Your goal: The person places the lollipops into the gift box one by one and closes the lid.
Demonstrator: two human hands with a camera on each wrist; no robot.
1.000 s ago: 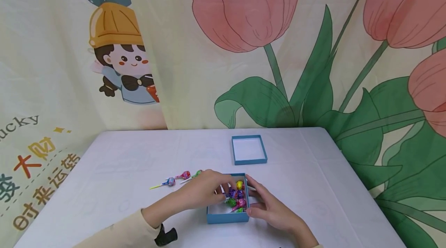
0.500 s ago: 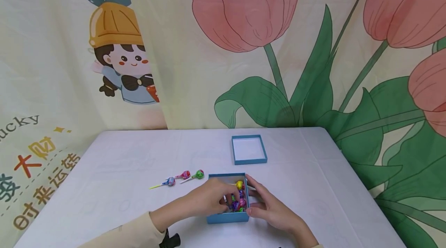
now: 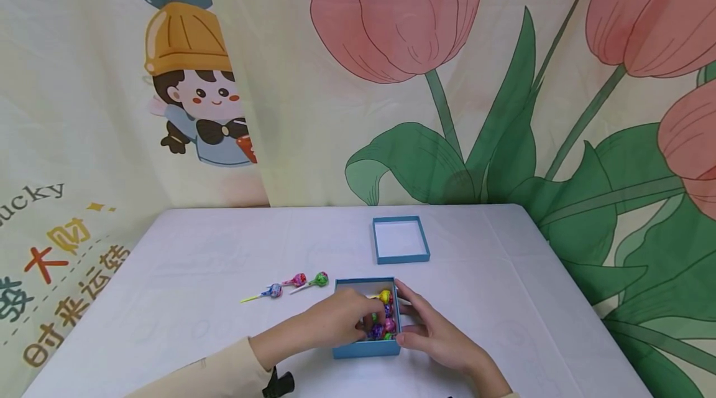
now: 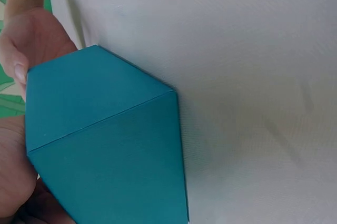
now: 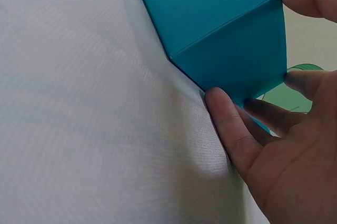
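Note:
A blue open-topped box (image 3: 366, 350) stands near the front of the table with several wrapped lollipops (image 3: 389, 324) along its right side. My left hand (image 3: 342, 318) reaches over the left wall into it, fingers curled down at a purple-wrapped lollipop (image 3: 376, 331); its fingertips are partly hidden. My right hand (image 3: 439, 334) holds the box's right side, thumb by the front corner and fingers spread along the wall. Up close, the right wrist view has the fingers (image 5: 231, 126) touching the blue side. In the left wrist view the box's outer faces (image 4: 105, 103) hide its contents.
Three lollipops lie on the white table left of the box: blue (image 3: 274, 290), pink (image 3: 299, 279) and green (image 3: 321, 278). Behind the box lies its blue-edged lid (image 3: 401, 259). A printed tulip curtain (image 3: 403, 149) hangs behind the table.
My left hand has moved lower and toward the front inside the box, and a purple lollipop has shifted frontward. The green lollipop on the table has come into full view. My right hand keeps its place.

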